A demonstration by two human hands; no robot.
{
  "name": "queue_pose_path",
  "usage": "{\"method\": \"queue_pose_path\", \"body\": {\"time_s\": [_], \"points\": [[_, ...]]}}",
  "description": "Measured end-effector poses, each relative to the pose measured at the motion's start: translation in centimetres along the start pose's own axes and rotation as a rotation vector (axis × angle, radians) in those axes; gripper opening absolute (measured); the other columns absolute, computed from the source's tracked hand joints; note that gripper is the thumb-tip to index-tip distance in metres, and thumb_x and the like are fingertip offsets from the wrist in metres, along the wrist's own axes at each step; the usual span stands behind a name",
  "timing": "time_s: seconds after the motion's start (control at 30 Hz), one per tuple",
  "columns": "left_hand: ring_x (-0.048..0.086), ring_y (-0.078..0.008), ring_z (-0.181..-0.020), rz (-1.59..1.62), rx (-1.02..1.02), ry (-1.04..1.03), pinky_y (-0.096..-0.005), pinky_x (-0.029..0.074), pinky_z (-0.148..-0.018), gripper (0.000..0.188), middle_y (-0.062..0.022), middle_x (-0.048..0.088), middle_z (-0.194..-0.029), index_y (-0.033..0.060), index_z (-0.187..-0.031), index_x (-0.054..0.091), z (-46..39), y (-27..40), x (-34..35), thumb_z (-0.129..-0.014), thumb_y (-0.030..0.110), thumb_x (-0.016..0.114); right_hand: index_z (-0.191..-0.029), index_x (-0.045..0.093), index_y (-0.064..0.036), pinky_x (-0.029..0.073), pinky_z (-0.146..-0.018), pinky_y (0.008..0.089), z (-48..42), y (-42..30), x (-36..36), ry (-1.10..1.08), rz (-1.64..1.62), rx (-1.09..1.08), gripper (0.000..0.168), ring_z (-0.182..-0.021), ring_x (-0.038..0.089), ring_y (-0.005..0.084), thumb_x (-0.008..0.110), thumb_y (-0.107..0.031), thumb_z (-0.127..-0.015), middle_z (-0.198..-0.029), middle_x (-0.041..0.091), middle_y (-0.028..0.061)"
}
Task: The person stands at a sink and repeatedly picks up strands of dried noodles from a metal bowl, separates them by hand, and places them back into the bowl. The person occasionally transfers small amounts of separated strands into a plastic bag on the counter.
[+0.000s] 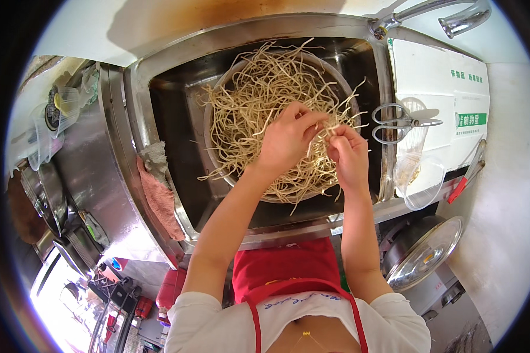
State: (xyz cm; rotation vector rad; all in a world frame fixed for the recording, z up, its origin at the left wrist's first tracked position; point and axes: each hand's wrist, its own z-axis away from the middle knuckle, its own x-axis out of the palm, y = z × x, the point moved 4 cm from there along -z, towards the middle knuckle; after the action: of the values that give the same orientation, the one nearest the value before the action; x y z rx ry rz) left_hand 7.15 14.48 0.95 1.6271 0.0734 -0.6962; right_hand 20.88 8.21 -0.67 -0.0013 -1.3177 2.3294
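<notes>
A tangled heap of thin, pale brown roots (243, 119) fills a round metal basin (207, 145). The basin sits inside a stainless steel sink (181, 101), and some roots hang over its rim. Above the right part of the heap, my left hand (291, 134) pinches root strands between thumb and fingertips. Close beside it, my right hand (348, 150) grips the same small bunch, its fingers curled. The exact strands between the fingertips are partly hidden. Metal scissors (406, 123) lie to the right of the sink, apart from both hands.
Right of the sink, a white carton (437, 70) with printing carries clear plastic containers (424, 185). A red-handled tool (458, 189) lies beyond. A faucet (463, 20) overhangs the back right. A pink cloth (157, 196) drapes the left edge. Below right is a glass lid (426, 256).
</notes>
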Motion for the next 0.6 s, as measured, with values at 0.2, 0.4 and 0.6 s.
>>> {"method": "queue_pose_path", "body": {"time_s": [0.2, 0.4, 0.6], "points": [[0.060, -0.0260, -0.069, -0.117, 0.143, 0.059, -0.0353, 0.049, -0.061, 0.009, -0.0058, 0.060, -0.079, 0.0082, -0.089, 0.069, 0.3, 0.2, -0.6, -0.080, 0.009, 0.071, -0.092, 0.064, 0.001, 0.033, -0.050, 0.0175, 0.8, -1.2, -0.3, 0.033, 0.304, -0.086, 0.007, -0.058, 0.046, 0.0002, 0.059, -0.001, -0.087, -0.070, 0.056, -0.0048], [0.058, -0.0272, -0.067, -0.176, 0.230, 0.122, -0.0362, 0.048, -0.060, 0.011, -0.0059, 0.060, -0.077, 0.0065, -0.086, 0.068, 1.0, 1.3, -0.4, -0.077, 0.007, 0.073, -0.086, 0.065, 0.001, 0.039, -0.051, 0.0175, 0.6, -2.0, 0.4, 0.280, 0.736, -0.508, 0.009, -0.059, 0.052, 0.0017, 0.062, -0.007, -0.087, -0.065, 0.060, -0.0011], [0.059, -0.0269, -0.070, -0.166, 0.166, 0.211, -0.0364, 0.048, -0.063, 0.012, -0.0064, 0.062, -0.080, 0.0065, -0.088, 0.069, 2.3, 0.7, 0.0, -0.076, 0.006, 0.073, -0.097, 0.062, 0.001, 0.034, -0.047, 0.0208, -2.3, 1.0, -3.2, 0.241, -0.423, 0.035, 0.009, -0.056, 0.042, 0.0045, 0.057, -0.005, -0.092, -0.071, 0.053, -0.0005]]}}
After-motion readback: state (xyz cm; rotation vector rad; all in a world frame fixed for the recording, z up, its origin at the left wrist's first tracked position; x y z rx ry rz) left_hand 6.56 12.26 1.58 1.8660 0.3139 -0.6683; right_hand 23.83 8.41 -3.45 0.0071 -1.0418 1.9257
